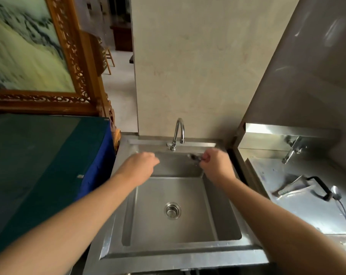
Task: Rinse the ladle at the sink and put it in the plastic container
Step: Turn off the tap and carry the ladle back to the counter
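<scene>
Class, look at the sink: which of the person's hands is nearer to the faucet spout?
Right. The right hand, gripping a small dark object, sits just right of and below the faucet spout. The left hand hangs farther off, to its lower left.

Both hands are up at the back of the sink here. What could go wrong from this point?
1. The right hand pinches only a small dark metal piece, blurred; a loose pinch might drop it into the sink.
2. No water shows at the faucet, so the rinse looks not yet begun.
3. No plastic container is in view, so the put-away may need a search.
4. The left hand holds nothing.
</scene>
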Demonstrator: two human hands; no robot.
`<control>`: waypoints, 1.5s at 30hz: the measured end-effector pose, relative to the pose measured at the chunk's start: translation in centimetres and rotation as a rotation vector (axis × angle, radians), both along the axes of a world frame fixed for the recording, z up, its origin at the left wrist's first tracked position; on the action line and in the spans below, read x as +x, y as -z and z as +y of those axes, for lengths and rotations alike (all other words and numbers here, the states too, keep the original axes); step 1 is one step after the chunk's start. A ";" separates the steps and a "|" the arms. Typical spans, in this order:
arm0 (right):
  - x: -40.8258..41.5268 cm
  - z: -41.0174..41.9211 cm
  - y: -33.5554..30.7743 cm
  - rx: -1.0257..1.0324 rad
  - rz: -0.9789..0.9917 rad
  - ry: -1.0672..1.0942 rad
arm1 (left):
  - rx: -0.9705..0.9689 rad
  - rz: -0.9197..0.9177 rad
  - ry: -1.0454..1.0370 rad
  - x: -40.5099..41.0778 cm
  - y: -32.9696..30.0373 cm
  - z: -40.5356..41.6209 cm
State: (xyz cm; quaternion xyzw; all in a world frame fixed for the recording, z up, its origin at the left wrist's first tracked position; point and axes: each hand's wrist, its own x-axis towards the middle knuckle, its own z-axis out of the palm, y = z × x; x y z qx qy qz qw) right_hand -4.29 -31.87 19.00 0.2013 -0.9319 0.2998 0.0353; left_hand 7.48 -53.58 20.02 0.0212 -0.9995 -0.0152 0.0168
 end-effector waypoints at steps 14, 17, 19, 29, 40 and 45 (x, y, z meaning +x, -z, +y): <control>0.7 0.7 -0.5 -0.042 -0.043 0.085 | 0.114 0.165 0.006 1.4 -0.5 0.2; 0.9 1.3 -1.0 -0.140 0.058 0.075 | 0.153 0.330 -0.015 2.1 0.3 0.1; 0.3 2.1 -2.8 -0.191 0.117 0.054 | 0.139 0.443 -0.029 2.2 -1.1 0.7; -1.6 15.7 -4.2 -0.342 0.163 -0.005 | 0.106 0.482 -0.089 2.0 -4.1 14.1; -3.9 45.4 -3.0 -0.383 0.200 0.111 | 0.318 0.354 -0.144 -2.9 -3.0 40.3; -5.0 56.9 -3.5 -0.378 0.164 0.274 | 0.601 0.266 -0.082 -6.3 -3.3 49.7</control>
